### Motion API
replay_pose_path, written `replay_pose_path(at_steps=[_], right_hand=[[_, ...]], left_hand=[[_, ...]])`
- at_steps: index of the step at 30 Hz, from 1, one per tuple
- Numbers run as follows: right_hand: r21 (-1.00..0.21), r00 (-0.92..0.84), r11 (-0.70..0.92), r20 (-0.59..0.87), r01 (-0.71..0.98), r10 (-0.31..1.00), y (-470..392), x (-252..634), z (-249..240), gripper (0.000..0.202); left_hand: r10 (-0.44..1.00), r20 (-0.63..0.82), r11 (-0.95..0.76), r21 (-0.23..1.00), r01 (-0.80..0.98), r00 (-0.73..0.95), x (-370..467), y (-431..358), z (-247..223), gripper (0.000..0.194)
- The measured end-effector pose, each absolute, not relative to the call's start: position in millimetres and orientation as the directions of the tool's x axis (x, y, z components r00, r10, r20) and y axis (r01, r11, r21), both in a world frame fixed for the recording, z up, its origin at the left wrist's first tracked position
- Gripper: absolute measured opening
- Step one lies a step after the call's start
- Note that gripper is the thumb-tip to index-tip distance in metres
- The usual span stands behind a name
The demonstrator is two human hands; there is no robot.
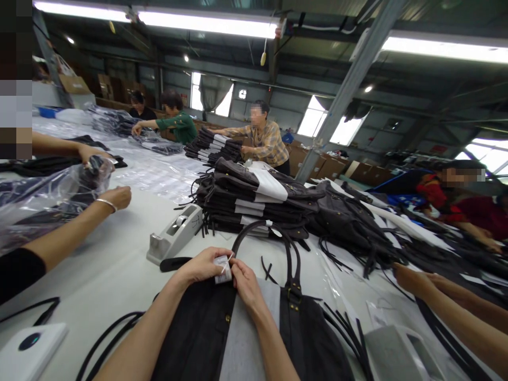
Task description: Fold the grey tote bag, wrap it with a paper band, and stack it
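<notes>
A black handbag (194, 328) lies on the table in front of me, a grey paper band (248, 333) running down its middle. At the bag's top edge my left hand (204, 267) is closed on a small white tag (223, 271) with printing on it. Close beside it, my right hand (244, 280) pinches at a thin white string by the tag and the base of a strap; its fingertips are partly hidden. The bag's looped handle (291, 254) stands up behind my hands, fixed with brass-coloured hardware.
Behind the bag rise stacked dark bags (238, 196) with paper bands. A tape dispenser (174, 235) stands left of them, another dispenser (405, 352) at lower right. A white device (32, 349) sits lower left. Co-workers' arms (71, 227) reach in from both sides; plastic-wrapped goods (51, 196) lie left.
</notes>
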State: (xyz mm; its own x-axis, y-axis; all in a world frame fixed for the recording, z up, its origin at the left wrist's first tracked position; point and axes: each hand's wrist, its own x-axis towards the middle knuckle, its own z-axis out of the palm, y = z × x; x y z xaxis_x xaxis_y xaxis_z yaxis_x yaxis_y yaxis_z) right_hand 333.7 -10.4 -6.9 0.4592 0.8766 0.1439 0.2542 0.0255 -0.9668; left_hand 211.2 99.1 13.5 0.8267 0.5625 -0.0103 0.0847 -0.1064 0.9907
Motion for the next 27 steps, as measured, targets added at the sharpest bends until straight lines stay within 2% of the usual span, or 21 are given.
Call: replay_pose_path(at_steps=[2, 5, 9, 12, 16, 19, 22, 24, 26, 27], right_hand=[[-0.964, 0.453, 0.029, 0.15, 0.263, 0.879, -9.8, 331.5, -7.9, 0.023], [-0.979, 0.523, 0.013, 0.119, 0.201, 0.844, -8.7, 331.1, -12.6, 0.02], [-0.991, 0.614, -0.002, 0.08, 0.132, 0.785, -9.5, 336.2, -18.3, 0.032], [-0.995, 0.661, -0.01, 0.059, 0.1, 0.749, -10.4, 338.3, -19.2, 0.036], [-0.998, 0.694, -0.048, -0.062, -0.04, 0.717, -9.9, 337.6, -18.9, 0.038], [-0.997, 0.651, -0.081, -0.059, 0.003, 0.757, -8.5, 337.4, -20.5, 0.045], [-0.998, 0.691, -0.066, -0.035, 0.018, 0.722, -6.8, 337.7, -24.4, 0.045], [-0.999, 0.714, -0.041, -0.029, 0.0, 0.7, -5.9, 337.7, -28.0, 0.042], [-0.999, 0.716, -0.035, -0.011, 0.018, 0.698, -5.5, 337.4, -31.4, 0.041], [-0.998, 0.714, -0.04, -0.001, 0.038, 0.7, -5.8, 337.0, -32.4, 0.041]], left_hand=[[0.588, 0.024, -0.181, 0.978, 0.102, 0.809, 210.6, 97.7, 19.3, 0.042], [0.608, 0.096, -0.302, 0.946, 0.118, 0.788, 214.9, 88.0, 24.9, 0.034], [0.599, 0.168, -0.427, 0.894, 0.135, 0.783, 226.5, 68.0, 24.8, 0.026], [0.607, 0.174, -0.45, 0.88, 0.155, 0.775, 230.9, 64.0, 24.9, 0.033], [0.69, 0.21, -0.485, 0.845, 0.227, 0.693, 222.1, 80.2, 32.4, 0.049], [0.81, 0.198, -0.425, 0.846, 0.32, 0.553, 205.4, 99.9, 40.1, 0.047], [0.899, 0.209, -0.352, 0.866, 0.354, 0.384, 188.0, 116.6, 45.6, 0.04], [0.95, 0.212, -0.262, 0.941, 0.216, 0.227, 180.1, 122.9, 48.9, 0.038], [0.979, 0.171, -0.163, 0.984, -0.077, 0.111, 174.7, 124.6, 53.5, 0.041], [0.985, 0.138, -0.111, 0.968, -0.226, 0.107, 172.1, 124.0, 56.5, 0.044]])
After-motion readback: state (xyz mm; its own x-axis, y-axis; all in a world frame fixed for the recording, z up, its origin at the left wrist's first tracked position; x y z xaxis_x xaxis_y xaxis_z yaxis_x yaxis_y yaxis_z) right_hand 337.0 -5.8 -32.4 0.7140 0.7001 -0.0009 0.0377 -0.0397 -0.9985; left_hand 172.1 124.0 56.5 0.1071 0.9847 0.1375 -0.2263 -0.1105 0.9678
